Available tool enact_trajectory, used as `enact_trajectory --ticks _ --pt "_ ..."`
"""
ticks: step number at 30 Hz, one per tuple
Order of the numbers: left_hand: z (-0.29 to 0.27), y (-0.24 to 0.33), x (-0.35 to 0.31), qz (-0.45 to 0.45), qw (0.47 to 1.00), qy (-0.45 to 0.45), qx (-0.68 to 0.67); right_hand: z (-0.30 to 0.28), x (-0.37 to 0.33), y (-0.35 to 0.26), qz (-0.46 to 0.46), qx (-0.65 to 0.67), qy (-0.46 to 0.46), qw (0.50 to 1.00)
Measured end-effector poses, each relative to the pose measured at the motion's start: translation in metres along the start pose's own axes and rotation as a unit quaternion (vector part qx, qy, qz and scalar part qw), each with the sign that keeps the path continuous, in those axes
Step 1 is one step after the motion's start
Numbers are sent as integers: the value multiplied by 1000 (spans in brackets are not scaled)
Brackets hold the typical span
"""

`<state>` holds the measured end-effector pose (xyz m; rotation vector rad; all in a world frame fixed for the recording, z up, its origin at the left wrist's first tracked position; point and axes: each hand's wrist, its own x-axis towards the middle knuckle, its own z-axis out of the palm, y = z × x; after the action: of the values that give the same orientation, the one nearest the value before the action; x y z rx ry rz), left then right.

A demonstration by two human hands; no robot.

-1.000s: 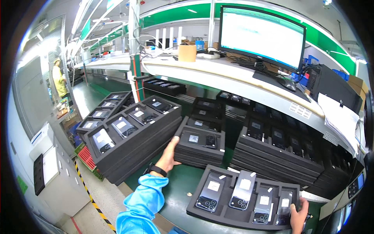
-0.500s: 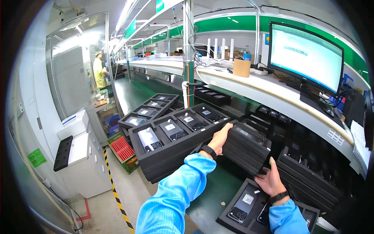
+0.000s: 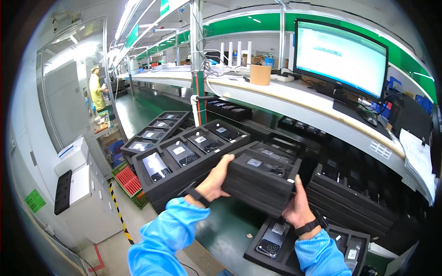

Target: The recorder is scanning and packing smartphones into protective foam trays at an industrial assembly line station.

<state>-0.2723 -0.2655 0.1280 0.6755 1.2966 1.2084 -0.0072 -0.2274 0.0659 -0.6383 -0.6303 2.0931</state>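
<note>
Bright, cool light reaches you from ceiling tubes [image 3: 124, 22] at 11 o'clock; glare whitens the mesh partition [image 3: 76, 53] at 10. Your monitor [image 3: 340, 57], 2 o'clock, glows pale. Deep shadow under the shelf [image 3: 322, 118] toward 4 o'clock swallows detail. Foam tray stack [image 3: 255, 186] just below centre, toward 5, softly blurred. Lines bow near the rim; black vignette rings your view.

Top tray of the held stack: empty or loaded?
Loaded, at least partly: a dark phone with a pale label shows in the top tray.
</note>
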Motion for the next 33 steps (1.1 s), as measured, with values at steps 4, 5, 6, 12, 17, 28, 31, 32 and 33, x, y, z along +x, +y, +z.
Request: enact_trajectory --ticks 4,5,6,12,17,28,31,32,33 --pt "-57 -29 -57 -17 999 -28 -22 36 -59 38 35 -84 -11 996" --pt "-51 -31 -86 2 1000 -3 -19 41 -71 49 50 -103 -25 993" --pt "-74 -45 -94 -1 1000 -10 -22 48 -84 61 67 -121 -45 989" --pt "-147 -100 -146 105 984 129 -60 88 -111 135 115 -292 -28 949" --pt "-189 -138 -122 190 962 182 -66 52 -88 193 82 -301 -64 948" --pt "-90 -208 -229 636 659 384 121 -33 -252 79 -285 -471 172 817" --pt "-30 -206 -222 679 695 28 235 -119 -323 53 -481 -419 510 577" --pt "-12 -195 -211 675 680 -66 278 -134 -350 47 -453 -432 579 522" --pt "6 -200 -189 682 688 -49 243 -158 -374 46 -443 -457 620 459"
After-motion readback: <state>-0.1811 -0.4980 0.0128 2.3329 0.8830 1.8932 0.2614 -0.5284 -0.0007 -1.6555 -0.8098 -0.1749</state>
